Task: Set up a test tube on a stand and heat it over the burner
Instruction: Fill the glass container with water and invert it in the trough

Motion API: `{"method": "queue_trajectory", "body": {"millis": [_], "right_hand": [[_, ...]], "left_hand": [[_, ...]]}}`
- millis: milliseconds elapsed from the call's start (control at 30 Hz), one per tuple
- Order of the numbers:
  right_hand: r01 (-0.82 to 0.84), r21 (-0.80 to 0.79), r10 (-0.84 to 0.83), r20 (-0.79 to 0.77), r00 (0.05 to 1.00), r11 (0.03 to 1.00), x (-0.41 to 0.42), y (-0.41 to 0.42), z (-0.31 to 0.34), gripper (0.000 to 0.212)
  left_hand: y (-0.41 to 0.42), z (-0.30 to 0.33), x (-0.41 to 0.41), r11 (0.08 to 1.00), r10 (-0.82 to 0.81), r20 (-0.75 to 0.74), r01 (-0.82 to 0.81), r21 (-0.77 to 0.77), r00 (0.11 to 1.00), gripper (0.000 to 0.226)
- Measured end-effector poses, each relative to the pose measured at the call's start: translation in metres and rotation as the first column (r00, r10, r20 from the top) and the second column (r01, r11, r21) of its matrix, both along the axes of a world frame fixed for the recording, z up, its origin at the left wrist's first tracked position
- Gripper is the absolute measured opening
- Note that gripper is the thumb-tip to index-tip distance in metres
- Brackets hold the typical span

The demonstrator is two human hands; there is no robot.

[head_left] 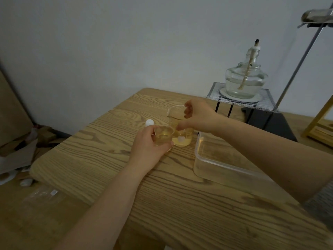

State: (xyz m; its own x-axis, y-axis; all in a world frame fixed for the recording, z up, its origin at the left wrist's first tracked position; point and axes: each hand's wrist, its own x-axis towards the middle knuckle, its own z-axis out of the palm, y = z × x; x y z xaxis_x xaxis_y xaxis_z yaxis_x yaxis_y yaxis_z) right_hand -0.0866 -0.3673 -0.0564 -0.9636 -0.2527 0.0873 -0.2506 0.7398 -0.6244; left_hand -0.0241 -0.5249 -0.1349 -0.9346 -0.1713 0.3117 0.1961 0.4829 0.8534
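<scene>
The left hand (146, 143) grips a small cup (163, 135) mid-desk. The right hand (197, 117) pinches the glass beaker (180, 127), I think. The spirit burner (246, 79) sits by the desk's (108, 159) far edge.

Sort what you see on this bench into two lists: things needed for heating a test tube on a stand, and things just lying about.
Belong to the job:
alcohol burner
mesh stand
retort stand rod
clamp
large beaker
small beaker

Lying about:
plastic tub
white cap
cardboard scraps
</scene>
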Motion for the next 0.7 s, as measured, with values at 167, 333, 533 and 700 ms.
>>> {"method": "queue_trajectory", "body": {"millis": [167, 333, 533, 700], "right_hand": [[0.014, 0.053, -0.014, 0.001, 1.000, 0.999, 0.003, 0.002, 0.000, 0.096], [0.023, 0.119, -0.021, -0.021, 1.000, 0.993, 0.009, 0.004, 0.001, 0.101], [0.072, 0.161, -0.056, -0.103, 0.993, 0.984, 0.023, 0.010, -0.003, 0.085], [0.083, 0.175, -0.060, -0.131, 0.990, 0.981, 0.033, 0.024, 0.000, 0.074]], "left_hand": [[0.001, 0.000, 0.001, 1.000, 0.000, 0.003, 0.000, 0.007, 1.000, 0.034], [0.001, 0.002, 0.003, 1.000, 0.007, -0.010, -0.007, 0.014, 1.000, 0.033], [0.003, 0.007, 0.006, 0.997, -0.001, -0.013, 0.002, 0.077, 1.000, 0.035], [0.008, 0.013, 0.009, 0.996, -0.016, -0.021, 0.018, 0.086, 1.000, 0.036]]}}
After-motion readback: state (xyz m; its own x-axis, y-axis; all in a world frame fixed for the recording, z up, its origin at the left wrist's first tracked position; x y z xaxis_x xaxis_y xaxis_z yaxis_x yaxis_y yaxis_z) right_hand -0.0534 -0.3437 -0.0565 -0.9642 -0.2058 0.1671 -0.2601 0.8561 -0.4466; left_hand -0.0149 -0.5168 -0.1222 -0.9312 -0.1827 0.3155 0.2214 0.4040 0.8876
